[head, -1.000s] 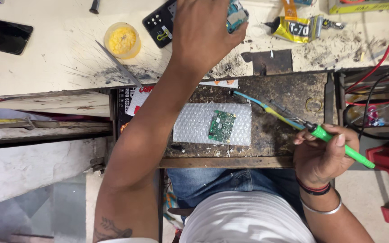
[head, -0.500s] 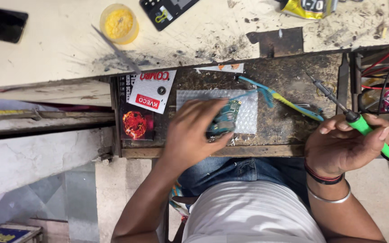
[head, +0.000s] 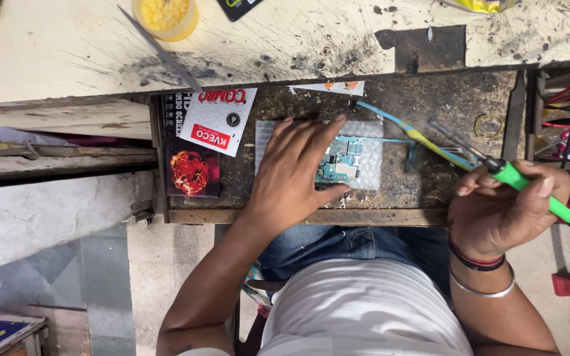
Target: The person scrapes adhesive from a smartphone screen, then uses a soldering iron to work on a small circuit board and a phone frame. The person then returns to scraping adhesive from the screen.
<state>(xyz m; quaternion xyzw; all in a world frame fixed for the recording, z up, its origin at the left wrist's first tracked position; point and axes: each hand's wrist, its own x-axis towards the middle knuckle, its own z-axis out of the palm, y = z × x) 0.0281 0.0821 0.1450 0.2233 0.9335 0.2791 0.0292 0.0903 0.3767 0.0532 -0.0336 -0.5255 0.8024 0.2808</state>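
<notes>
A small green circuit board is seen lying on a sheet of bubble wrap, which is spread on a dark, stained pull-out shelf under the edge of the pale, scratched desk. The left hand is laid flat over the left part of the bubble wrap, its fingers spread apart and stretched out, with the thumb pressed against the lower edge of the board; nothing is clasped by it. A soldering iron with a bright green handle is held in the right hand, whose fingers are closed around the handle, and its metal tip is pointed up and to the left, well apart from the board. A blue and yellow toothbrush is seen lying aslant on the shelf between the board and the iron. At the left end of the shelf a white and red printed card is laid over a dark box with a red picture. On the desk above, a yellow pot and thin metal tweezers are found.
</notes>
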